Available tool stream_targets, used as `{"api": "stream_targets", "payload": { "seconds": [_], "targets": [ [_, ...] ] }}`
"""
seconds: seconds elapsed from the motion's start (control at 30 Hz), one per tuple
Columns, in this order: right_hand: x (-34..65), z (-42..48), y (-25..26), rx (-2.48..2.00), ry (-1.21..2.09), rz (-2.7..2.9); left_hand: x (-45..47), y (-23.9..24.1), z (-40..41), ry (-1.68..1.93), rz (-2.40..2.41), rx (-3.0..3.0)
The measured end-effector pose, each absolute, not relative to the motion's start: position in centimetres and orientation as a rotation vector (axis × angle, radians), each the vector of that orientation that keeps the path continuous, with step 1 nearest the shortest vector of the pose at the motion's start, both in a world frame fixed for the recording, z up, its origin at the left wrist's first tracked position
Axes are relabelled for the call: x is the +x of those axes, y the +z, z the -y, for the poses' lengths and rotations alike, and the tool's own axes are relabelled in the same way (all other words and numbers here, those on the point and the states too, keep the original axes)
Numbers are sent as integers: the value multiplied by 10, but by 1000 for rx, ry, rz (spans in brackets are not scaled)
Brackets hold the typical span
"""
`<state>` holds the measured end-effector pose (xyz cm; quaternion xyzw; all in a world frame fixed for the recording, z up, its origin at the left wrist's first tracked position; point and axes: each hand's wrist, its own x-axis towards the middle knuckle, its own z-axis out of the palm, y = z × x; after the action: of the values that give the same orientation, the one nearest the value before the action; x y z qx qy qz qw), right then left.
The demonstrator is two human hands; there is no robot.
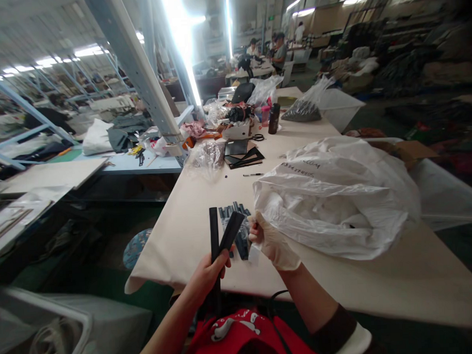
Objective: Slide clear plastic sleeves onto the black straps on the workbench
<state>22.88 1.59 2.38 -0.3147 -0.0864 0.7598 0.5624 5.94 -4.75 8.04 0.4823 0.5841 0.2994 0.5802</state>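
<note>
Our left hand (208, 273) closed around two black strips (218, 239); our gloved right hand (273, 243) closed on white plastic bag (337, 194), near tabletop (191, 235) edge.

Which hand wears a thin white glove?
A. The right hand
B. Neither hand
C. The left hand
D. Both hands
A: the right hand, resting by the pile of black strips, is covered by a white glove, while the left hand, gripping two black strips, is bare.

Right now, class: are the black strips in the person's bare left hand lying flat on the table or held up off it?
Held up: the left hand grips the black strips upright, fanned.
</note>
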Motion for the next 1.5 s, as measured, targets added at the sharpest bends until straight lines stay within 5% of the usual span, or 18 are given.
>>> {"api": "stream_targets", "payload": {
  "seconds": [0.53, 0.9, 1.5],
  "targets": [
    [231, -9, 27, -919, 1608, 372, 51, 57, 47, 698, -1429, 1314],
    [202, 7, 27, -1137, 1562, 996, 43, 54, 38, 614, -1410, 1243],
    [197, 5, 4, -1078, 1523, 781, 42, 28, 37, 663, -1513, 1252]
  ]
}}
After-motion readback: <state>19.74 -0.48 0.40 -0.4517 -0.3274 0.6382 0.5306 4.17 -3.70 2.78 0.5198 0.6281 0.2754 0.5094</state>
